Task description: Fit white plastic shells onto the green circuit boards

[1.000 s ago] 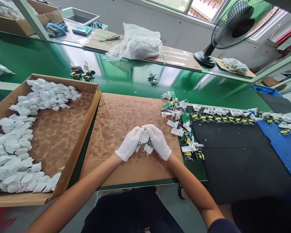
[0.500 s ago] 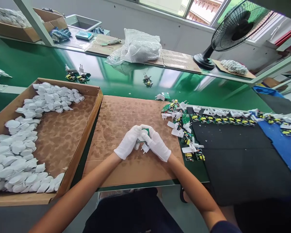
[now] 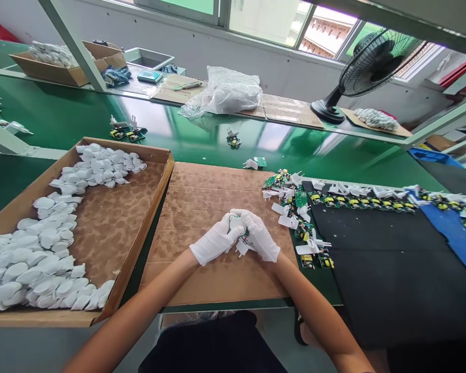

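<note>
Both my hands wear white gloves and meet over a brown cardboard sheet [image 3: 202, 202]. Between them is a green circuit board [image 3: 245, 238] with a white plug piece [image 3: 241, 247] hanging from its lower side, metal pins pointing down. My left hand [image 3: 218, 238] closes on the board from the left, its thumb lying across the top. From the right, my right hand [image 3: 259, 235] wraps the same board. Fingers cover most of the board. Nearest to the right hand lies a cluster of similar boards with white plugs [image 3: 289, 221].
At left stands a cardboard tray [image 3: 165, 178] with many white plastic pieces [image 3: 48, 238]. A row of boards [image 3: 361, 201] lines a black mat [image 3: 380, 259]. Behind are a plastic-wrapped bundle [image 3: 233, 90], a fan [image 3: 373, 67] and a few loose boards [image 3: 233, 139] on the green table.
My hands have stayed together on the board, with grip and thumbs shifting around it. The left thumb now crosses its top. The view has tilted up slightly, so everything sits lower.
</note>
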`<act>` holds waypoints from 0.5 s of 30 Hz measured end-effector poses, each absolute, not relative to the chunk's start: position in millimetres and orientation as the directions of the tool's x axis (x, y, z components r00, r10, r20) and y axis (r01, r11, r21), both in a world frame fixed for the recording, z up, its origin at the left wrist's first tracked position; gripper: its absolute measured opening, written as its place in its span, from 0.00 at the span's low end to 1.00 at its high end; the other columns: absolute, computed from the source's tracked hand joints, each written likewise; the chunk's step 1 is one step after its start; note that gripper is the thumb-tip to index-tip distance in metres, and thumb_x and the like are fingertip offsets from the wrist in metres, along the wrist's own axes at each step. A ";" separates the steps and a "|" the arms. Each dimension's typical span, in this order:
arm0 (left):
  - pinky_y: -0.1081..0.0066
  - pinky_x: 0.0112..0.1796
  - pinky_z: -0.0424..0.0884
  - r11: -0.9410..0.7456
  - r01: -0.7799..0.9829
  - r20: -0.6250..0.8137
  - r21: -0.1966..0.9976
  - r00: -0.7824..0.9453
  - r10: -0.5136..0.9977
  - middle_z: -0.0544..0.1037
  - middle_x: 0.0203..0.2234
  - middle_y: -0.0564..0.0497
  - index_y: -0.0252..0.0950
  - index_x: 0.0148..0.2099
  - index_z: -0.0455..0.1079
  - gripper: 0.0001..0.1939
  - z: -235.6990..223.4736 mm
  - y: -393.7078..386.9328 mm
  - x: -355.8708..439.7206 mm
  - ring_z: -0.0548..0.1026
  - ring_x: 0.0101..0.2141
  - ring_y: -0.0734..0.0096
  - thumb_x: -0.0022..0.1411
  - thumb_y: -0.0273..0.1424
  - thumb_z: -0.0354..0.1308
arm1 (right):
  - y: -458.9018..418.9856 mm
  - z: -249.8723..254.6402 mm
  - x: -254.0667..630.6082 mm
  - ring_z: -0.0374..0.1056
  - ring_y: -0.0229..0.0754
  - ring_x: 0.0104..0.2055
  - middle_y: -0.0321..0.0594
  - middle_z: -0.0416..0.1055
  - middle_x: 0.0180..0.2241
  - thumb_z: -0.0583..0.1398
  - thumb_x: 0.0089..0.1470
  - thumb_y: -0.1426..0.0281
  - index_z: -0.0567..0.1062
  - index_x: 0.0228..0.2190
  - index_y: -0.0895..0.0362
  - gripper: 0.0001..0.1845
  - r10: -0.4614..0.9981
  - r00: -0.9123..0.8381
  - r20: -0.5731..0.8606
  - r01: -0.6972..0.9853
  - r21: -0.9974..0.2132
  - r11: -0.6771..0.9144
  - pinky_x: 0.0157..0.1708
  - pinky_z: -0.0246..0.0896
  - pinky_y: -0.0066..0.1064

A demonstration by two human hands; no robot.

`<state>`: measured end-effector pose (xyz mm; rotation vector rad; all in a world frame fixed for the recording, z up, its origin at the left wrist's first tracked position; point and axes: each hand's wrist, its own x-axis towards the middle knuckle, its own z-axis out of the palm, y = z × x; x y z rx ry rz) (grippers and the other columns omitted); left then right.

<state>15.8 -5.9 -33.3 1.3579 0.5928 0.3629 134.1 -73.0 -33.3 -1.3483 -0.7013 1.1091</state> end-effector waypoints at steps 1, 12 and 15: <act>0.77 0.18 0.59 0.212 0.075 -0.179 0.974 0.826 0.534 0.65 0.16 0.59 0.35 0.44 0.61 0.18 -32.4 -5.5 14.9 0.61 0.15 0.79 0.55 0.41 0.55 | -73.5 -31.7 132.8 0.70 0.43 0.39 0.43 0.73 0.41 0.56 0.51 0.54 0.73 0.40 0.57 0.22 0.909 0.366 -0.202 -0.215 -0.968 -0.129 0.39 0.66 0.34; 0.78 0.09 0.53 0.318 0.037 -0.238 0.948 0.743 0.625 0.65 0.14 0.59 0.35 0.41 0.65 0.19 -37.3 -7.5 20.1 0.58 0.09 0.82 0.58 0.46 0.49 | -73.0 -32.7 128.8 0.70 0.44 0.42 0.42 0.74 0.40 0.52 0.55 0.54 0.73 0.42 0.56 0.23 0.929 0.362 -0.075 0.012 -0.996 -0.085 0.44 0.64 0.36; 0.78 0.09 0.53 0.323 0.029 -0.240 0.946 0.734 0.636 0.67 0.15 0.58 0.35 0.39 0.65 0.19 -36.4 -8.4 18.7 0.59 0.09 0.81 0.58 0.47 0.48 | -71.5 -35.6 129.8 0.67 0.44 0.48 0.42 0.72 0.44 0.54 0.54 0.57 0.74 0.41 0.56 0.19 0.919 0.394 -0.027 0.106 -0.992 -0.074 0.52 0.57 0.38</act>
